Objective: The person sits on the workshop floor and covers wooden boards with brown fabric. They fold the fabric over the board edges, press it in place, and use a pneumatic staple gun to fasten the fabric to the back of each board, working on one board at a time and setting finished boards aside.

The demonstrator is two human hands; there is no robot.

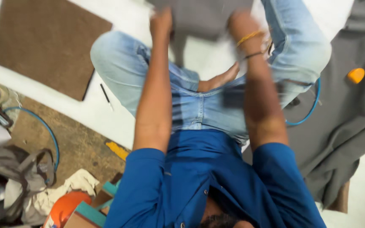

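Note:
I sit cross-legged on a white floor in light blue jeans and a blue shirt, with both arms stretched out ahead. My left hand [161, 22] and my right hand [241, 20] are at the top of the view, both blurred by motion. Each grips the near edge of a grey cloth [203, 17] spread in front of my knees. Thin bands, one yellow and one dark, circle my right wrist. A bare foot shows between my thighs.
A larger grey cloth [351, 122] lies on the right with an orange object [355, 75] on it and a blue cable [313, 107] at its edge. A brown mat [47, 42] and a black pen [106, 96] lie left. A grey bag [13, 177], white rag [79, 182] and orange helmet [66, 207] are lower left.

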